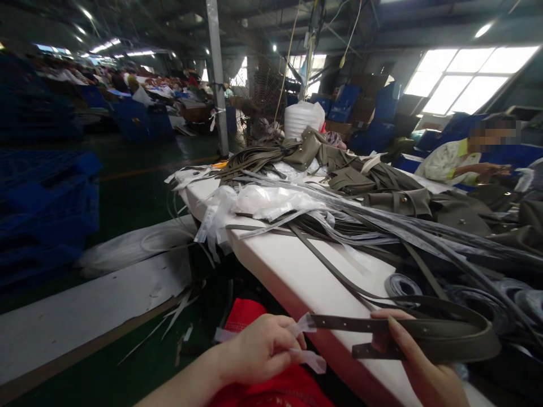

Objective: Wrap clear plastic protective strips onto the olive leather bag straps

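My left hand (pixel 261 347) is closed in a pinch on a thin strip of clear plastic wrap (pixel 306 341) at the end of an olive-green strap (pixel 428 333). My right hand (pixel 413 362) grips that strap, which is folded into a loop with small punched holes along it. Both hands are at the near edge of the white table (pixel 292 271), above a red cloth (pixel 275 390) on my lap.
Many olive straps, bag parts (pixel 382 186) and plastic wrappers (pixel 271 200) lie piled on the table. Another person (pixel 466 158) sits at the far right. Blue crates (pixel 42 209) stack at the left; a white panel (pixel 106 299) lies on the floor. A pole (pixel 217 79) stands behind.
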{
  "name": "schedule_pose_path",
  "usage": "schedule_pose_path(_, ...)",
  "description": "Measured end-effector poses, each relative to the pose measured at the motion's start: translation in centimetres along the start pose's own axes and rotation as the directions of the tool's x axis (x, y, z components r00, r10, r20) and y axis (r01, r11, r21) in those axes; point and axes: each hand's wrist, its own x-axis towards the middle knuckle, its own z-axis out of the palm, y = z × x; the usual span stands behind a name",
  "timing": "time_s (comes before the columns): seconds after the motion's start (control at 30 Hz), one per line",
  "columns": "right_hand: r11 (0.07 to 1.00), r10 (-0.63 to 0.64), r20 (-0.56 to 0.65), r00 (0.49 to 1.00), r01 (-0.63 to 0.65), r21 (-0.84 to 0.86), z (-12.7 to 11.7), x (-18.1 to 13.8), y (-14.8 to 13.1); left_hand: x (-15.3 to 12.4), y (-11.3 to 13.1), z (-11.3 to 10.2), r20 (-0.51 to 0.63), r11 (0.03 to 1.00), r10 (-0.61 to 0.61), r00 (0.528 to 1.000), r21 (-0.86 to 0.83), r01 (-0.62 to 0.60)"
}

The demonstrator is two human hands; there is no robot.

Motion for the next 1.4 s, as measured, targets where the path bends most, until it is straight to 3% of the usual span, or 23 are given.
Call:
schedule_pose_path(0.13,0.991,0.119,0.156,0.980,-0.127,0.037,-0.5,0.1,-0.1,0.2,0.0,0.8,0.045,0.991,0.040,0.998,-0.129,-0.034)
schedule_pose_path(0.23,0.984,0.138,0.222,0.965,-0.158,0.078,-0.4,0.5,-0.1,0.4,-0.3,1.6,0.038,0.983,0.035,0.999,-0.181,-0.027)
schedule_pose_path(0.47,0.970,0.130,0.181,0.975,-0.163,0.181,-0.2,0.9,-0.2,0.4,-1.3,1.4,0.043,0.977,0.042,0.998,-0.211,-0.032)
schedule_pose_path(0.67,0.971,0.142,0.155,0.978,-0.168,0.170,0.0,0.6,-0.2,0.6,-1.5,1.7,0.053,0.948,0.062,0.997,-0.315,-0.042)
schedule_pose_path(0.87,0.980,0.132,0.216,0.967,-0.161,0.121,0.9,0.7,0.1,1.0,-1.2,2.0,0.072,0.954,0.051,0.996,-0.299,-0.027)
schedule_pose_path(1.03,0.980,0.138,0.168,0.976,-0.159,0.121,0.6,0.8,0.1,0.8,-1.1,1.7,0.068,0.959,0.013,0.998,-0.284,0.007)
schedule_pose_path(1.17,0.983,0.170,0.242,0.955,-0.182,0.027,1.0,0.5,0.1,0.8,-1.0,2.2,0.067,0.948,0.017,0.998,-0.318,0.005)
schedule_pose_path(1.3,0.983,0.185,0.260,0.948,-0.177,-0.054,2.7,-0.1,0.0,1.0,-1.5,2.8,0.053,0.970,-0.001,0.999,-0.242,0.014)
schedule_pose_path(1.4,0.978,0.205,0.318,0.926,-0.185,-0.092,3.7,-0.6,-0.3,1.1,-2.0,3.0,0.048,0.984,0.054,0.997,-0.170,-0.045)
